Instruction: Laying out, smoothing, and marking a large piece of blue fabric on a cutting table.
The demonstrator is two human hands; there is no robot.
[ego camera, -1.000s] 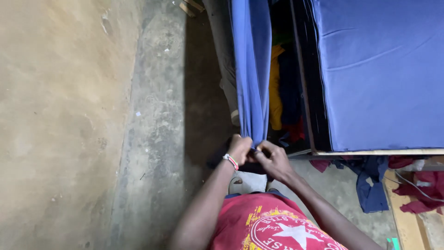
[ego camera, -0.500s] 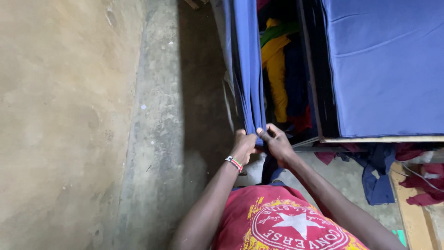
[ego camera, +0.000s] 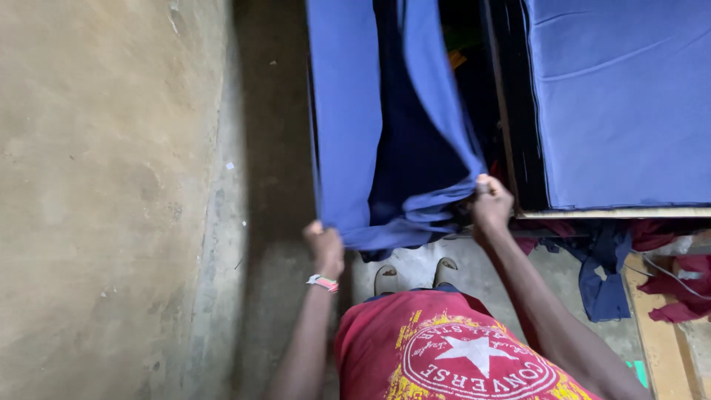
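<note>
Blue cloth point(ego camera: 385, 133), both hands gripping corners

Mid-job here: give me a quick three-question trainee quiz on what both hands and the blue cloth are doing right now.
1. True or false: both hands grip the blue cloth.
2. Which hand is nearer the blue-covered table? A left, B right.
3. What is on the left wrist?

Key: 1 true, the left hand and right hand each pinch its lower edge, apart. 2 B. 3 a wristband.

Head view, steeply downward, close
</note>
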